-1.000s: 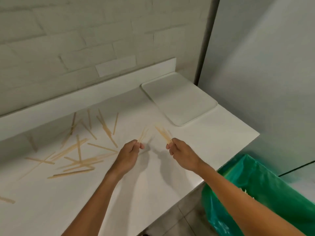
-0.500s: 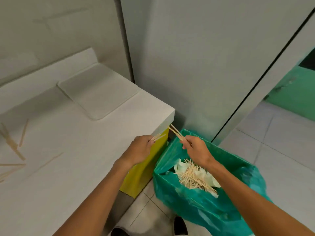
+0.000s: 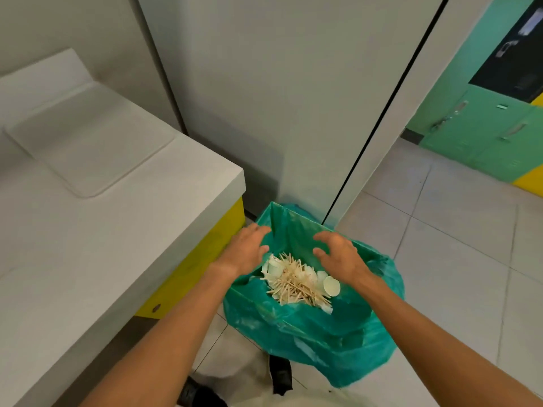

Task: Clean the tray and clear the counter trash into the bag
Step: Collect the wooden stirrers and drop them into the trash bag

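A green trash bag [image 3: 317,330] stands open on the floor beside the white counter [image 3: 88,259]. Inside it lies a heap of wooden sticks [image 3: 293,282] on top of white paper cups [image 3: 331,286]. My left hand [image 3: 246,251] hovers over the bag's left rim with fingers spread and nothing in it. My right hand [image 3: 338,255] hovers over the bag's right side, fingers spread and loosely bent, also holding nothing. A white tray [image 3: 88,139] lies flat at the counter's far end against the wall.
The counter has a yellow front panel [image 3: 199,259] next to the bag. A grey wall panel [image 3: 279,98] rises behind the bag. Tiled floor [image 3: 455,245] stretches to the right toward green lockers [image 3: 484,127]. My shoes [image 3: 280,377] show below the bag.
Both hands carried pinched wooden sticks from the counter to the bag and let them go. The hands now hang spread over the bag. The view swung right, away from the scattered sticks.
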